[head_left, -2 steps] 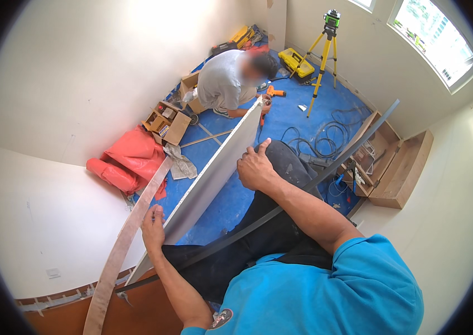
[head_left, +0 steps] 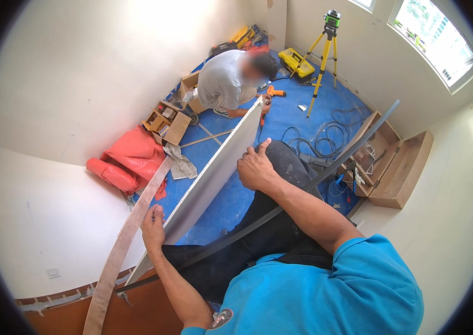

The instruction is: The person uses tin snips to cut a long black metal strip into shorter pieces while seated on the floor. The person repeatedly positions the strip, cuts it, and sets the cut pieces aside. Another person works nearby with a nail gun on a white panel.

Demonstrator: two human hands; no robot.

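A white board point(head_left: 220, 162) with a rough pale edge stands on its long side, slanting from near my left hand to the co-worker at the back. My left hand point(head_left: 151, 226) is closed beside the board's upper edge. Something small and dark shows between its thumb and fingers, too small to name. Fingers apart and holding nothing, my right hand point(head_left: 257, 167) lies on my bent knee, near the board's right face. A long dark grey strip point(head_left: 326, 173) crosses my legs, passing under my right forearm. The co-worker point(head_left: 222, 81) crouches with a hand at the board's far end.
An orange power tool point(head_left: 275, 91) lies by the co-worker. Behind stands a laser level point(head_left: 331, 21) on a yellow tripod, near a yellow toolbox point(head_left: 297, 62). At left are red sheeting point(head_left: 128, 159) and a wooden strip point(head_left: 119, 245); at right, coiled cables point(head_left: 326, 139) and an open wooden box point(head_left: 401, 178).
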